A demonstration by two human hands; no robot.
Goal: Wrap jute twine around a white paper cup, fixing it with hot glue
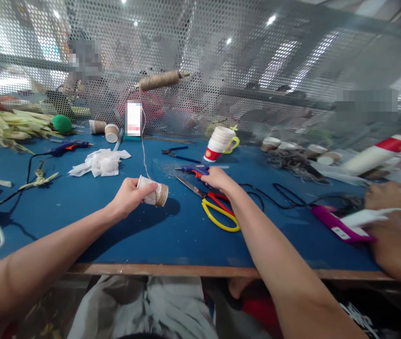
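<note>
My left hand [135, 195] is closed around a paper cup [151, 192], tilted on its side above the blue table. Brown twine is wound round one end of the cup, and a strand [144, 146] runs from it up to a spool of twine [159, 81]. My right hand [218, 179] is closed on the handle of a blue glue gun [193, 169] with an orange trigger, its nozzle pointing left. Just below that hand lie scissors [217, 207] with red and yellow handles. A stack of paper cups [219, 141] stands behind the glue gun.
Pliers [175, 154] and crumpled white cloth or plastic [99, 163] lie farther back. A second glue gun [69, 147] is at left, near pale husks [5, 127]. On the right, a co-worker's arm [394, 235] rests by a purple power strip [341, 225]. Perforated mesh [200, 56] backs the table.
</note>
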